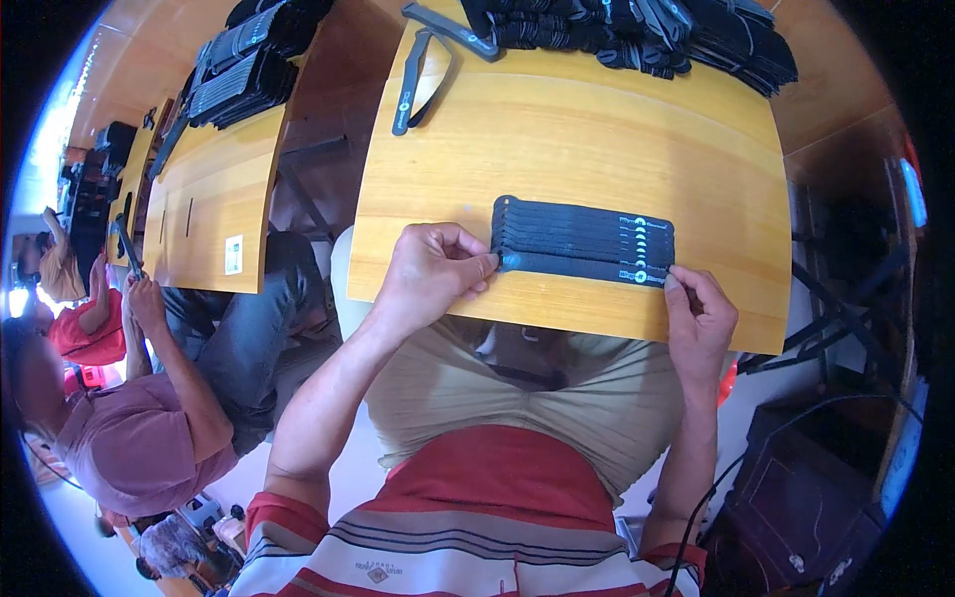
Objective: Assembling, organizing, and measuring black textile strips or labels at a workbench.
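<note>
Several black straps [587, 231], with pale printing near their right ends, lie overlapped in a flat fanned stack on the wooden table in front of me. The nearest strap [587, 268] runs along the front of the stack. At its left end, my left hand [433, 269] pinches the tip between thumb and forefinger. My right hand [701, 308] grips the other end at the near right corner, thumb and fingers closed on it. The strap looks straight and level with the ones behind it.
Two loose grey-black straps, one looped [406, 99], lie at the table's far left. Piles of dark straps [736, 45] line its back edge. To the left, another table [224, 189] carries more bundles [244, 85], and a seated person [139, 438] holds a strap there.
</note>
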